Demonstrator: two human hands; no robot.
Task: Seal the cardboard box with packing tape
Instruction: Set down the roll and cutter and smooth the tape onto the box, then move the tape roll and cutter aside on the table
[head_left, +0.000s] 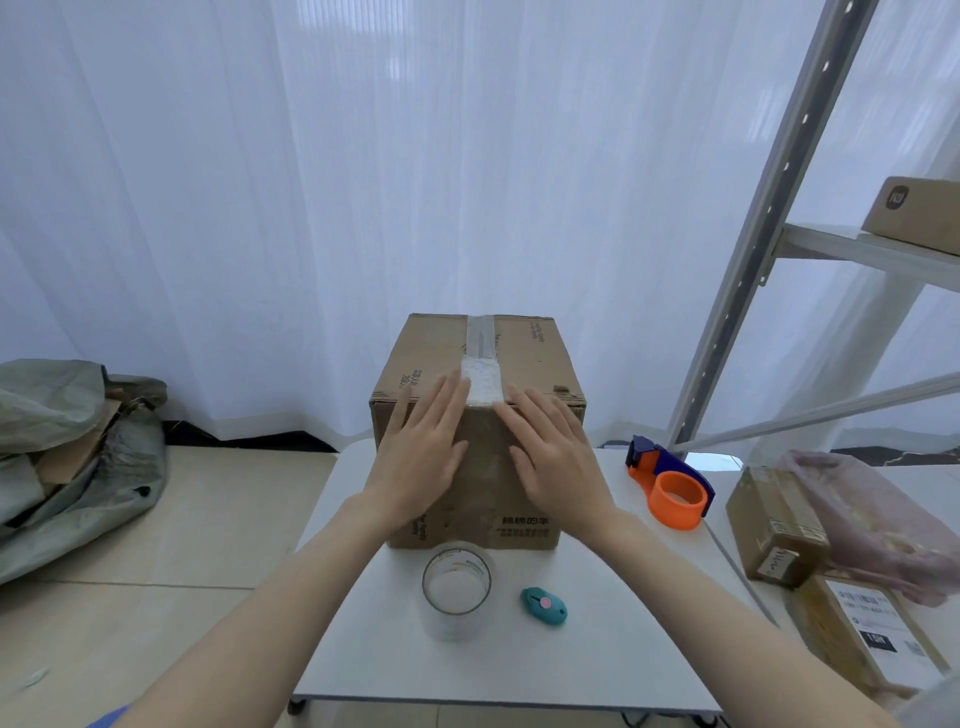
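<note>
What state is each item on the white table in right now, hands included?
Brown cardboard box: closed, tape strip along top seam.
Clear packing tape roll: standing on end, untouched.
Teal box cutter: lying flat.
Orange-and-blue tape dispenser: resting, unused.
Left hand: flat on box.
Right hand: flat on box.

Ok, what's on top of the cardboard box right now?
A strip of packing tape runs along the top seam of the cardboard box. The left hand and right hand lie flat over its front edge, covering the tape's end there.

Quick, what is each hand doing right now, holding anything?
Left hand: open, flat on the cardboard box, holding nothing.
Right hand: open, flat on the box beside the tape strip, holding nothing.
</note>
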